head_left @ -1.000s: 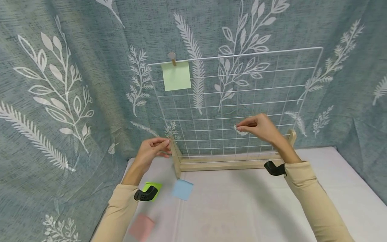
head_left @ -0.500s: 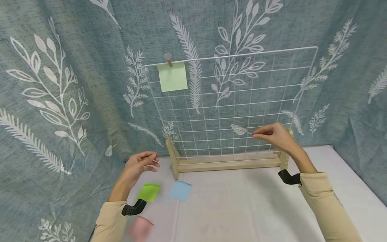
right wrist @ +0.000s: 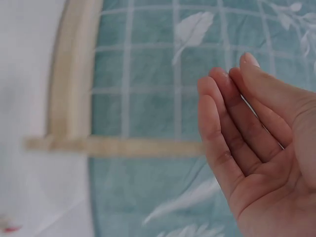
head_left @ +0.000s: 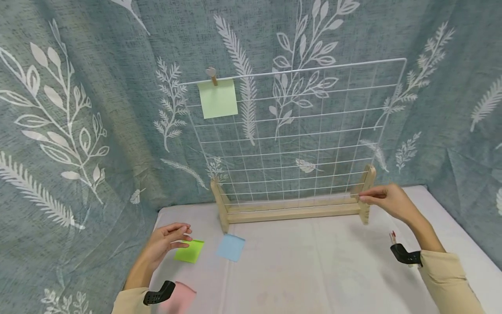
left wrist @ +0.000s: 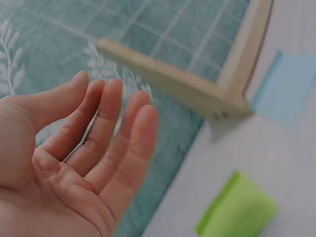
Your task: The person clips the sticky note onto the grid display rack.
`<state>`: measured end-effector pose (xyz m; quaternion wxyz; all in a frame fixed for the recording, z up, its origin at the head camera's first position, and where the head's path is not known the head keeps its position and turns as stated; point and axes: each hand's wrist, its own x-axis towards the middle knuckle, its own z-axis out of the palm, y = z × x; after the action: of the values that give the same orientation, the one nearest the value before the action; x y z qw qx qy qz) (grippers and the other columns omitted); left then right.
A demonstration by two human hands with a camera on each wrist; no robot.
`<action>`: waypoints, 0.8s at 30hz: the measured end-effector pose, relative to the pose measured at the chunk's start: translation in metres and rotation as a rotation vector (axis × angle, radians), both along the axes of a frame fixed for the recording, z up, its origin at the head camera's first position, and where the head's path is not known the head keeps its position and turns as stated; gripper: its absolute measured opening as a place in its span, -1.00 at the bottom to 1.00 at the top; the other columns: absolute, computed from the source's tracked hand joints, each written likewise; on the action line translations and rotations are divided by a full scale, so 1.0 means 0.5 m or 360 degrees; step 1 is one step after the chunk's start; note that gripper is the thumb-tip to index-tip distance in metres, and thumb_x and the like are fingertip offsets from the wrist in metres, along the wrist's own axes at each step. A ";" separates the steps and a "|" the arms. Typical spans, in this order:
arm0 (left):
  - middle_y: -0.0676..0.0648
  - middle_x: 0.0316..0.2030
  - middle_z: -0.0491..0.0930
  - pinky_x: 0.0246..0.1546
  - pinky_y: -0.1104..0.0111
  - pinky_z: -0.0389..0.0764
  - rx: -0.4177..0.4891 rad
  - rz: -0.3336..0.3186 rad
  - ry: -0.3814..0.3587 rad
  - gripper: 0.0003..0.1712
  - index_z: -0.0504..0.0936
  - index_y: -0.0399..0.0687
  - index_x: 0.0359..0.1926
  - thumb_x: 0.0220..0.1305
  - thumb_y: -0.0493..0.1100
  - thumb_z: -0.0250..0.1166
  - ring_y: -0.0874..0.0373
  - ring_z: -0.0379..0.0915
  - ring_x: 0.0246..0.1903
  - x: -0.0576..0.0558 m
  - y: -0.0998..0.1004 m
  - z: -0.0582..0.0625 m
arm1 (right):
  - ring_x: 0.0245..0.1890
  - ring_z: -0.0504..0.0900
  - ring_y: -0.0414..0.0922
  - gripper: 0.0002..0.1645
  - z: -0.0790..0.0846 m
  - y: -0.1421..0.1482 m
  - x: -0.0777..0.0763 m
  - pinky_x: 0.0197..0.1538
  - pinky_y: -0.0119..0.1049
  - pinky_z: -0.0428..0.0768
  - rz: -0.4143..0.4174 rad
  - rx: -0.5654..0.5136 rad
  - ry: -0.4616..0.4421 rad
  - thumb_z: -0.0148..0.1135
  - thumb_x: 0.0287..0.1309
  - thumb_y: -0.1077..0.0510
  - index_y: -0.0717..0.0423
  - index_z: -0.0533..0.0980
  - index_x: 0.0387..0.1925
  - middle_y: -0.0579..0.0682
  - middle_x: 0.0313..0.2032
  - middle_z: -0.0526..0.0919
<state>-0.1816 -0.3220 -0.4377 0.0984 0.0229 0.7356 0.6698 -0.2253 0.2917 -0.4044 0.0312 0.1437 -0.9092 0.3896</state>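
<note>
My left hand hovers over the bright green sticky note, its fingers loosely bent and holding nothing. In the left wrist view its palm faces the camera. My right hand is at the right foot of the stand, thumb near the fingertips; the right wrist view shows nothing between the fingers. A white wire grid stands upright in the wooden base. From its top left hangs a pale green sticky note, held by a small wooden clothespin with a heart on it.
A blue sticky note and a pink one lie on the white tabletop. By the right wrist is a small clip-like thing, partly hidden. Behind the grid hangs a leaf-patterned blue-green curtain.
Both hands have come down from the grid and moved apart, the left toward the bright green note, the right outward to the right foot. The pale green note stays hanging.
</note>
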 end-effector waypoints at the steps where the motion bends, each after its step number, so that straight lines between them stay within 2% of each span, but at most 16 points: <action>1: 0.06 -0.22 0.66 -0.11 0.27 0.75 -0.0007 -0.0005 -0.0016 -0.83 0.64 -0.06 -0.07 0.46 -0.15 0.16 0.14 0.65 -0.21 0.004 -0.008 -0.006 | -0.16 0.70 0.06 -0.54 -0.009 0.010 0.006 -0.03 0.17 0.67 -0.0016 0.0005 -0.0008 0.24 0.34 0.01 0.34 0.61 0.01 0.21 -0.14 0.72; 5: 0.08 -0.19 0.66 -0.06 0.27 0.73 -0.0025 0.0007 -0.0085 -0.80 0.64 -0.07 -0.03 0.47 -0.14 0.15 0.15 0.66 -0.18 0.018 -0.034 -0.029 | -0.22 0.72 0.02 -0.51 -0.046 0.047 0.026 -0.08 0.13 0.70 -0.0095 -0.0008 -0.0074 0.23 0.34 0.01 0.39 0.60 0.01 0.23 -0.15 0.72; 9: 0.06 -0.15 0.65 0.00 0.22 0.71 -0.0041 0.0034 -0.0158 -0.72 0.59 -0.18 0.06 0.48 -0.13 0.14 0.16 0.65 -0.16 0.033 -0.051 -0.048 | -0.23 0.73 -0.02 -0.46 -0.074 0.076 0.043 -0.06 0.13 0.69 -0.0147 -0.0017 -0.0141 0.21 0.35 -0.03 0.40 0.58 0.04 0.23 -0.14 0.72; 12: 0.07 -0.14 0.65 0.03 0.18 0.69 -0.0051 0.0039 -0.0206 -0.66 0.56 -0.26 0.11 0.48 -0.12 0.14 0.15 0.64 -0.14 0.044 -0.063 -0.062 | -0.24 0.73 -0.04 -0.45 -0.090 0.100 0.056 -0.07 0.13 0.69 -0.0176 0.0013 -0.0162 0.21 0.35 -0.05 0.40 0.57 0.04 0.22 -0.14 0.72; 17: 0.08 -0.12 0.65 0.00 0.24 0.70 -0.0090 0.0047 -0.0254 -0.58 0.50 -0.37 0.17 0.49 -0.13 0.13 0.14 0.63 -0.11 0.062 -0.089 -0.088 | -0.27 0.72 -0.07 -0.45 -0.109 0.137 0.080 -0.14 0.04 0.72 -0.0258 0.0119 -0.0222 0.22 0.34 -0.06 0.39 0.60 0.01 0.19 -0.18 0.73; 20: 0.07 -0.10 0.66 -0.02 0.25 0.71 -0.0073 0.0014 -0.0290 -0.57 0.50 -0.41 0.17 0.48 -0.14 0.15 0.17 0.64 -0.11 0.069 -0.105 -0.104 | -0.31 0.69 -0.08 -0.47 -0.119 0.160 0.096 -0.25 -0.06 0.72 -0.0309 0.0226 -0.0305 0.28 0.29 -0.06 0.40 0.63 -0.07 0.19 -0.22 0.73; 24: 0.06 -0.10 0.69 -0.03 0.29 0.71 -0.0023 -0.0121 -0.0308 -0.66 0.57 -0.35 0.12 0.46 -0.21 0.15 0.20 0.65 -0.12 0.074 -0.122 -0.124 | -0.36 0.63 -0.11 -0.50 -0.135 0.193 0.114 -0.37 -0.23 0.67 -0.0287 0.0304 -0.0510 0.35 0.21 -0.03 0.41 0.65 -0.16 0.14 -0.30 0.73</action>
<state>-0.1445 -0.3830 -0.4999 0.1945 -0.0149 0.7261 0.6593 -0.1680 0.3881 -0.4717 -0.0930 0.0002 -0.9445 0.3150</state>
